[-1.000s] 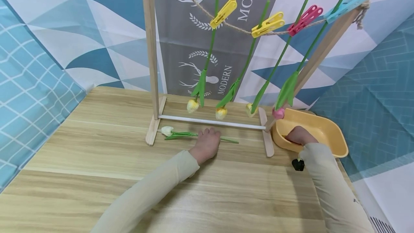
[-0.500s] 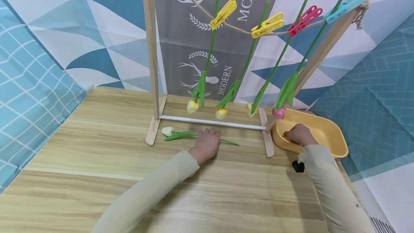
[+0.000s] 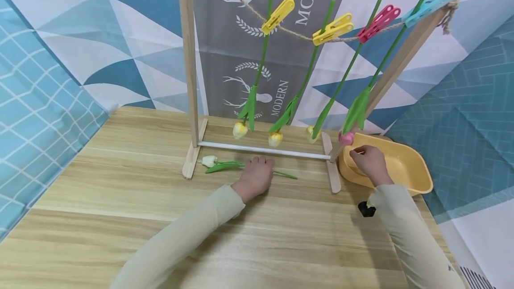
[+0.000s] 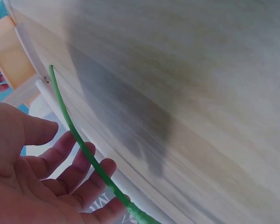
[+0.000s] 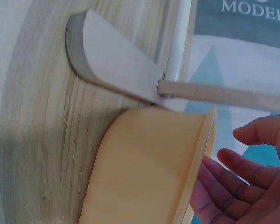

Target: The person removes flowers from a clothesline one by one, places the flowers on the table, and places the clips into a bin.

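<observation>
My left hand (image 3: 257,176) lies over a white artificial tulip (image 3: 209,161) on the table. Seen from the left wrist, the green stem (image 4: 91,157) runs across the loosely bent fingers (image 4: 91,189), and the thumb stays apart from it. My right hand (image 3: 372,164) is over the near left part of an orange-yellow plastic tub (image 3: 407,164). In the right wrist view its thumb and fingers are spread apart beside the tub's rim (image 5: 198,163), with nothing between them.
A wooden stand's post (image 3: 188,61) and foot (image 3: 332,175) border the tulip and tub. Several tulips hang upside down from a rope (image 3: 299,35), clipped by yellow, red and blue clothespins (image 3: 379,23). A small black object (image 3: 366,209) sits beside my right sleeve.
My right hand has risen from inside the tub towards its rim, its fingers loosening. My left hand has hardly moved, and the tulip lies as before.
</observation>
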The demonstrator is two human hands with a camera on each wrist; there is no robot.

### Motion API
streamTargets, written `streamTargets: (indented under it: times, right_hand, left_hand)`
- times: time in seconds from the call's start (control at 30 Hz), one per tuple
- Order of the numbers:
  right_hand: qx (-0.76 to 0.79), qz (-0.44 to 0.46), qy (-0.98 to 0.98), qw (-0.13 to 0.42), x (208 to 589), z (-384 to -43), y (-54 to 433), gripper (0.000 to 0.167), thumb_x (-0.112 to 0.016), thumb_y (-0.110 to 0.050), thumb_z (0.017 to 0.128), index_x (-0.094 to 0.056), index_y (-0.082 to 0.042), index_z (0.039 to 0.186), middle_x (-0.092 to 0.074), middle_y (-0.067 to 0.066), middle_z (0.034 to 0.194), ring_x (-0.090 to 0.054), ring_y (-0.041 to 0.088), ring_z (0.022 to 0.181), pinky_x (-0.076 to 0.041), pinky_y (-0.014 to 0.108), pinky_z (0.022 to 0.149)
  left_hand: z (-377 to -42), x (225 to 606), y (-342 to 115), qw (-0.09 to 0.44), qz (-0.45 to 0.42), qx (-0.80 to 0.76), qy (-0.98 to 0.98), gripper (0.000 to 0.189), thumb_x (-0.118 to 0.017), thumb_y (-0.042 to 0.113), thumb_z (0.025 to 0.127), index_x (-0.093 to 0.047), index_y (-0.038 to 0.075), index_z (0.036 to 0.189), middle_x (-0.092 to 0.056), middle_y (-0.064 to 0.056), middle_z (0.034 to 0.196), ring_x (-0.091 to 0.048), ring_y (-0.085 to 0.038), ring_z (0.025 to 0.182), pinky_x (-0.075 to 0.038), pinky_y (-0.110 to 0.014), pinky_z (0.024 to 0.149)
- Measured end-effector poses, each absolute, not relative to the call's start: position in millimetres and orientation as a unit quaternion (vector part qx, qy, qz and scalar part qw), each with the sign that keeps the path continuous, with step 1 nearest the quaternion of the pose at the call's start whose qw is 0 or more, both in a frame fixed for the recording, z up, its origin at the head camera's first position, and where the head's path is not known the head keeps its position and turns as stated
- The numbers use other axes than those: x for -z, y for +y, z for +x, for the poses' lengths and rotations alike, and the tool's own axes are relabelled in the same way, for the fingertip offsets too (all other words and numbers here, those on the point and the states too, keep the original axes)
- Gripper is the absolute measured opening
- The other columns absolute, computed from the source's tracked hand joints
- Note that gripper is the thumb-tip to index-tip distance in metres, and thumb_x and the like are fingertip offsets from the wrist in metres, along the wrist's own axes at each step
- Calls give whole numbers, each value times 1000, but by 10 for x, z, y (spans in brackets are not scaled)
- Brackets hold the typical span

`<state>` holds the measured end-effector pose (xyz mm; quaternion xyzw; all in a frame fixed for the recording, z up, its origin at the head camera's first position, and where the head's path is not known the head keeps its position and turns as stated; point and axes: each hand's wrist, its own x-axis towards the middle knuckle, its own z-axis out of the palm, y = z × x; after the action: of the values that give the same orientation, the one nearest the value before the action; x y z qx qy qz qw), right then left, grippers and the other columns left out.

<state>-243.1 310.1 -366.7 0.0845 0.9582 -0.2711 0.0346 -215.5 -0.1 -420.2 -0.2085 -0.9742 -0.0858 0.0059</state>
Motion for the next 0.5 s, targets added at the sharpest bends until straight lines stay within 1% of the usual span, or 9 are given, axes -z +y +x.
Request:
streamTargets:
  times: [0.07, 0.17, 0.37, 0.5]
  right_hand:
    - [273, 80, 958, 23, 3663, -2405, 3061, 45, -47, -30, 94, -58, 8, 114, -58, 27, 111, -56, 33, 90, -46, 30, 64]
    - [274, 69, 959, 15, 3666, -2372, 3014, 44, -46, -29, 93, -58, 9, 112, -60, 27, 108, -57, 31, 86, -43, 27, 62]
    - [287, 70, 955, 26, 3672, -2319, 2937, 43, -46, -31, 94, -58, 7, 109, -61, 23, 101, -55, 27, 82, -43, 27, 62]
    - [284, 72, 956, 11, 3693, -2289, 2904, 40, -46, -29, 93, -59, 6, 106, -60, 22, 99, -54, 27, 81, -42, 26, 61]
  left_hand:
    - [-2161, 4202, -16, 2, -202, 92, -975, 20, -46, 22, 98, -57, 8, 105, -60, -12, 103, -57, -29, 99, -45, -46, 86]
    - [-2167, 4194, -46, -5, -193, 101, -976, 24, -44, 23, 99, -58, 7, 109, -60, -13, 106, -57, -31, 103, -44, -48, 89]
    - [-2174, 4114, -148, -15, -172, 132, -976, 24, -43, 23, 99, -58, 6, 105, -60, -14, 107, -57, -30, 102, -45, -47, 84]
    - [-2167, 4076, -227, -8, -162, 150, -975, 21, -44, 22, 99, -58, 7, 101, -60, -13, 105, -56, -29, 100, -46, -46, 82]
